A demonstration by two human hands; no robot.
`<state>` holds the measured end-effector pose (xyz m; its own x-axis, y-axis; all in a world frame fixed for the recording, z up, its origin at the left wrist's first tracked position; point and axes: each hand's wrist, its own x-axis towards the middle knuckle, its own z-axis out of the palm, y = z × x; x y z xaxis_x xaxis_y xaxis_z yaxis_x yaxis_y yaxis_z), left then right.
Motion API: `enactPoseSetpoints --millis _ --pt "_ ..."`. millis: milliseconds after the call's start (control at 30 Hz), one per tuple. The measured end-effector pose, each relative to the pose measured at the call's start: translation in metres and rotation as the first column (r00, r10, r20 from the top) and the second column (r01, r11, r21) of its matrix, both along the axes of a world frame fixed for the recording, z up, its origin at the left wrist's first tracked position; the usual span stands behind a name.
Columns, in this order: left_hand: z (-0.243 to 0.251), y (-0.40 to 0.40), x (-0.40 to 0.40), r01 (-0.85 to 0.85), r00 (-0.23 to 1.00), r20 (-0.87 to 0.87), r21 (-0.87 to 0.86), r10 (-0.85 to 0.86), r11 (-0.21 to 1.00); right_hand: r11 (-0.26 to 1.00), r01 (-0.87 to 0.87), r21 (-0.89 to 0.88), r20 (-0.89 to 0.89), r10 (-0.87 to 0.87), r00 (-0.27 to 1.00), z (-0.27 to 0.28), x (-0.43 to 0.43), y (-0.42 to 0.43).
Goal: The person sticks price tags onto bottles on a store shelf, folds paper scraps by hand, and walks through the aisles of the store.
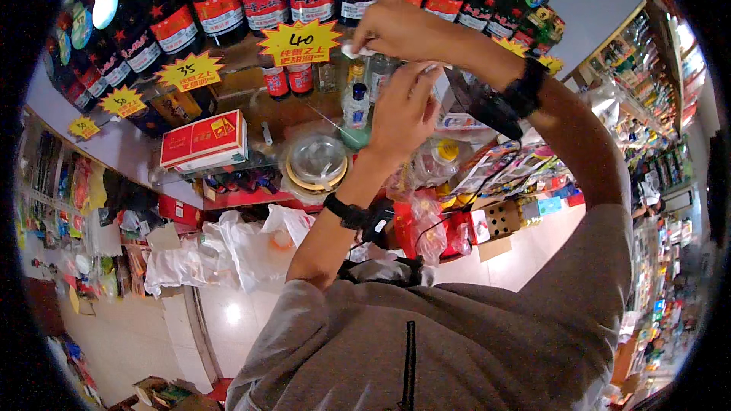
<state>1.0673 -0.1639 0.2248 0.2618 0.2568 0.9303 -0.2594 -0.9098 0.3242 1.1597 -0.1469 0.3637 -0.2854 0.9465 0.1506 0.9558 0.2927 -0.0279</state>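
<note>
My right hand [389, 27] pinches a crumpled white cloth or tissue [357, 50] in front of a row of large dark bottles [311, 3] with red and white labels. Lower and nearer to me, my left hand [404, 104] has its fingers curled beside a clear glass bottle [378, 77]; whether it grips anything is hidden. Just left of that hand stands a small clear bottle with a dark blue cap [357, 107]. Behind it is a bottle with a yellow top [355, 73]. Two small red-labelled bottles [288, 81] stand farther left on the glass counter [320, 111].
Yellow starburst price signs [300, 43] stand before the bottles. A red and white box [204, 140] and a round clear-lidded container [317, 161] sit at the counter's near side. White plastic bags [245, 248] hang below. A black cable [485, 194] runs down on the right.
</note>
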Motion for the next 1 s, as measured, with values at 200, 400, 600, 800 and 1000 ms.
enactPoseSetpoints --millis 200,400,600,800,1000 --pt "0.000 0.000 -0.004 -0.014 0.999 -0.048 0.027 0.015 1.000 0.997 -0.046 -0.056 0.061 0.049 0.997 0.012 0.006 0.003" --pt "0.006 -0.008 -0.008 0.009 0.996 -0.094 -0.025 -0.012 1.000 0.999 0.025 0.027 0.181 -0.030 0.983 0.009 0.067 -0.025" --pt "0.009 -0.009 -0.005 0.007 0.996 -0.087 -0.033 -0.010 0.999 0.975 0.190 -0.116 0.077 -0.182 0.980 0.019 0.105 -0.055" --pt "0.012 -0.010 -0.007 -0.021 0.993 -0.114 -0.045 0.016 0.999 0.990 0.128 -0.051 0.078 -0.124 0.989 0.006 0.108 -0.069" --pt "0.013 -0.006 -0.001 -0.089 0.992 -0.088 0.020 0.090 0.996 0.971 0.212 0.108 0.084 -0.221 0.972 0.013 0.108 -0.070"
